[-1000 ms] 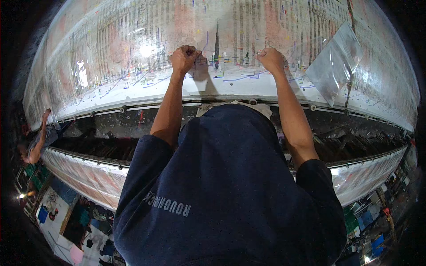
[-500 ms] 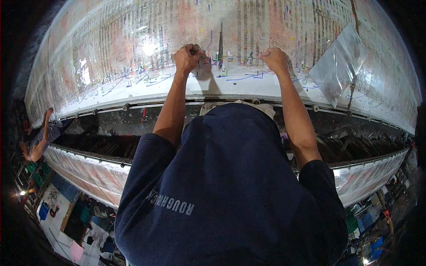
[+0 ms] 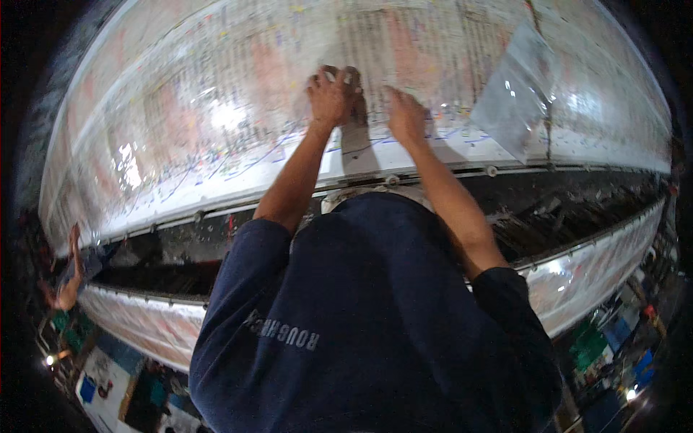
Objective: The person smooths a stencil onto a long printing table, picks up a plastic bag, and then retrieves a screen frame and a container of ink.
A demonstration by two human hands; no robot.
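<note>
A long table (image 3: 202,179) with a pale, colour-streaked top lies before me, its white near strip marked with short coloured lines. My left hand (image 3: 332,95) is over the tabletop just left of the middle, fingers bent and apart, with no object visible in them. My right hand (image 3: 407,115) hovers or rests a little to its right; motion smears its fingers, so whether it pinches anything cannot be made out. A clear plastic sheet (image 3: 511,97) lies flat and askew on the table, to the right of my right hand.
A dark gap with a metal rail (image 3: 199,216) runs along the table's near edge. Behind me stands a second similar table (image 3: 148,317). Another person's arm (image 3: 72,278) reaches to the table at the far left. Cluttered floor and lamps (image 3: 50,359) show at the lower corners.
Both hands have come closer together, the right moving left; the left hand's fingers have spread from a closed grip. The whole view has tilted and shifted.
</note>
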